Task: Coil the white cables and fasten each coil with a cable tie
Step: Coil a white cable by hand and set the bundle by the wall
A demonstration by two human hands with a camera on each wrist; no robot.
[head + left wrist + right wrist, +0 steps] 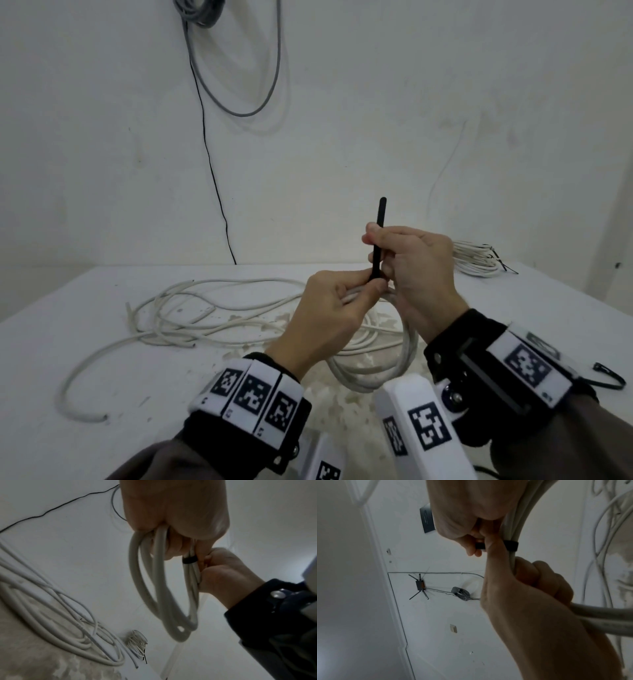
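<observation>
Above the table's near edge [102,342], her left hand [325,325] clamps the coil of white cable [394,373] so its loops cannot spring apart, while her right hand [414,270] pinches the black cable tie [378,246] upright, ready, I'd guess, to cinch it.

Top of the white coil [394,363] and foot of the black tie [377,246] hidden inside both grips.
</observation>
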